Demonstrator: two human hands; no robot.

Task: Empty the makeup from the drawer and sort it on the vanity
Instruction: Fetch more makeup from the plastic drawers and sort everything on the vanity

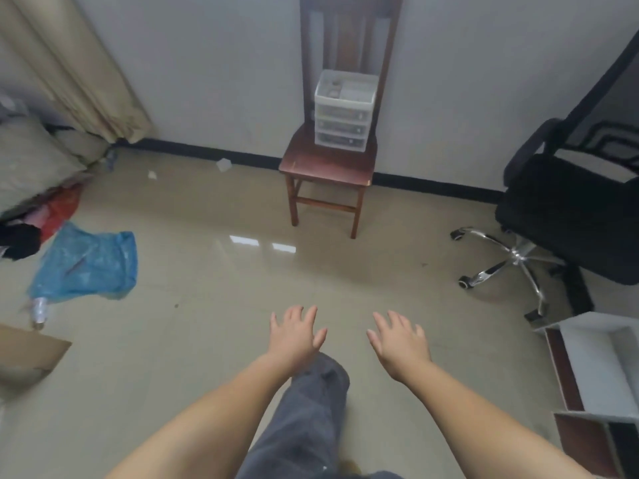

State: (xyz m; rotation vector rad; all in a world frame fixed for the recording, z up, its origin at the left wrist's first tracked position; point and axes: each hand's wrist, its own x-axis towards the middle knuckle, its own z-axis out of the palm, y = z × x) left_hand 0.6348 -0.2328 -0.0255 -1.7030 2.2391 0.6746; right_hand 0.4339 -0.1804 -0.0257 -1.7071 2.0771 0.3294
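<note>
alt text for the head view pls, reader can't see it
Two empty, open hands, left hand and right hand, reach out over a tiled floor toward a small plastic drawer unit on a wooden chair against the wall. A black office chair stands right, a blue bag lies left.
</note>
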